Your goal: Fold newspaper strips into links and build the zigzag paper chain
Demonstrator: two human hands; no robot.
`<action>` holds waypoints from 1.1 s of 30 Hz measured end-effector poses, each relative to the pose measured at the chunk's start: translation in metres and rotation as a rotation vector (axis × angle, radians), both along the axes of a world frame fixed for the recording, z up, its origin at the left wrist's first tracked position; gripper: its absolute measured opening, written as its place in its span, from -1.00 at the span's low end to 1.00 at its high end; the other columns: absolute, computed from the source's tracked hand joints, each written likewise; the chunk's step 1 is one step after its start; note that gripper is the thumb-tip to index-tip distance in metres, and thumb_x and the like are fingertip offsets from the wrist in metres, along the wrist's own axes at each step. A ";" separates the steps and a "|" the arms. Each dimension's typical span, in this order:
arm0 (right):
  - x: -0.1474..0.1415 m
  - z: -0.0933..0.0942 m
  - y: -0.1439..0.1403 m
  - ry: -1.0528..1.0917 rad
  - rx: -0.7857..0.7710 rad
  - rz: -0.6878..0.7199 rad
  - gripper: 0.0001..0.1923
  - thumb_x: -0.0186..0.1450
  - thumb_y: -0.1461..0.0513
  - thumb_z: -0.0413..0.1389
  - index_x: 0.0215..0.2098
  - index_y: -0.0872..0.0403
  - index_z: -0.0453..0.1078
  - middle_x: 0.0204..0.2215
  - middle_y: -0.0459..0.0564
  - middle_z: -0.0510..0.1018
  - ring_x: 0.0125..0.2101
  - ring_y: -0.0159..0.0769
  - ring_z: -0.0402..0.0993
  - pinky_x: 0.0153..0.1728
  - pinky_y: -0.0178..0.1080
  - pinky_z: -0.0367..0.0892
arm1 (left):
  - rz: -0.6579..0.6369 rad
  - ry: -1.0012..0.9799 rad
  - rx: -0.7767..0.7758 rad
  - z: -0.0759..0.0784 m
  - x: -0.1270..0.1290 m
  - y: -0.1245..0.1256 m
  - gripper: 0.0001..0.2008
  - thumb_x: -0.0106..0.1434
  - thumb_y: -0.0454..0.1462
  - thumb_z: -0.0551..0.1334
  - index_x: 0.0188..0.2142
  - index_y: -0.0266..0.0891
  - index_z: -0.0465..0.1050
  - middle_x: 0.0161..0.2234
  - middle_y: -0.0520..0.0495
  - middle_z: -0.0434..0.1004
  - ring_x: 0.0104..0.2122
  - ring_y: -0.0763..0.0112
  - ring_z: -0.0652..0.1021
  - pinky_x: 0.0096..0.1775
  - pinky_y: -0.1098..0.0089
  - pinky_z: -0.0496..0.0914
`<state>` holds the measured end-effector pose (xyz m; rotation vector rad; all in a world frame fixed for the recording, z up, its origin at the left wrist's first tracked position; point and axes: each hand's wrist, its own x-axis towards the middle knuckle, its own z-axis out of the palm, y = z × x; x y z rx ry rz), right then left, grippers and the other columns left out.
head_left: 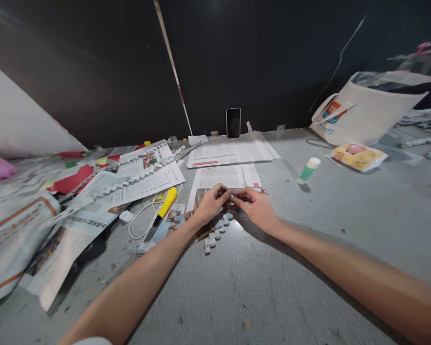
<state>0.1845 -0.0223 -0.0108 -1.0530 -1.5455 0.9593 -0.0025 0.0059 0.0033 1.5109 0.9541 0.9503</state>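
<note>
Two hands meet mid-desk: left hand point(212, 201) and right hand point(255, 205), fingers pinching one end of a folded newsprint chain point(215, 232), flat zigzag links trailing onto matte grey desk point(258, 287). Yellow plastic cutter point(165, 205) left; green-white glue stick point(308, 170) right.

left hand point(211, 203), right hand point(256, 206) pinched together

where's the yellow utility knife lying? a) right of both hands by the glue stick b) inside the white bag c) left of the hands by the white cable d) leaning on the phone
c: the yellow utility knife lies left of the left hand, beside the white cable.
</note>
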 end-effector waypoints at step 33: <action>-0.001 0.007 -0.003 -0.135 0.048 0.014 -0.67 0.41 -0.04 0.20 -0.36 0.01 0.48 -0.43 -0.03 0.63 -0.39 -0.22 0.51 -0.29 -0.18 0.41 | 0.026 0.064 0.021 -0.004 0.000 0.002 -0.72 0.30 -0.06 0.28 -0.38 -0.23 0.43 -0.58 0.06 0.40 -0.54 0.47 0.40 -0.43 0.43 0.27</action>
